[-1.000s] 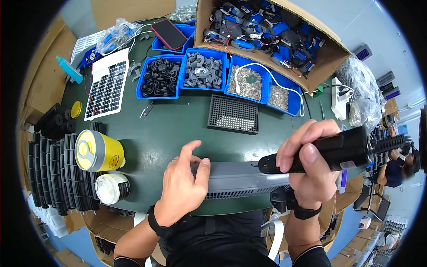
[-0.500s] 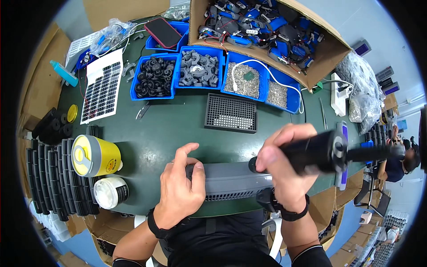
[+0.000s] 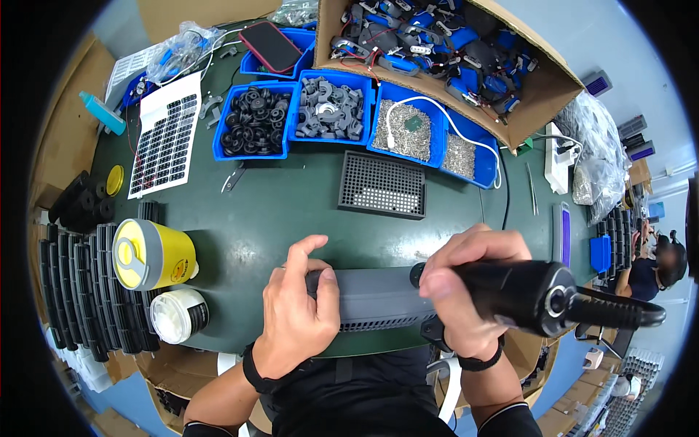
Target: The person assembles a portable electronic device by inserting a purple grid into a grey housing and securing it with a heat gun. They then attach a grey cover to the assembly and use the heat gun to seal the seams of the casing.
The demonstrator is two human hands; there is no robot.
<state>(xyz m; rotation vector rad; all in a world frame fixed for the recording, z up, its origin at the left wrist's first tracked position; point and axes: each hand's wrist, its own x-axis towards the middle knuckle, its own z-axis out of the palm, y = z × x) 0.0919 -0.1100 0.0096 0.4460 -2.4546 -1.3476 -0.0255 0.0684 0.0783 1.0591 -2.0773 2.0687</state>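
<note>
A long grey plastic housing (image 3: 378,297) with a row of slots along its near side lies across the table edge in front of me. Around its left end my left hand (image 3: 300,302) is closed, the index finger stretched out. In my right hand (image 3: 466,291) is a black electric screwdriver (image 3: 513,295), held roughly level, its thick cord end pointing right. At the housing's right end, by my right thumb and fingertips, sits a small black round wheel (image 3: 417,274). My fingers hide the screwdriver's tip, so I cannot tell whether it touches the wheel.
Blue bins of black wheels (image 3: 255,120), grey clips (image 3: 331,109) and screws (image 3: 403,130) stand at the back. Before them lies a black perforated tray (image 3: 382,183). A yellow cup (image 3: 164,255) and white jar (image 3: 175,317) stand left, beside black rollers (image 3: 80,291). A cardboard box (image 3: 539,102) rises behind.
The screwdriver's rear end and cord have swung down toward me, and my right hand has tilted with it. My left hand keeps its hold on the housing.
</note>
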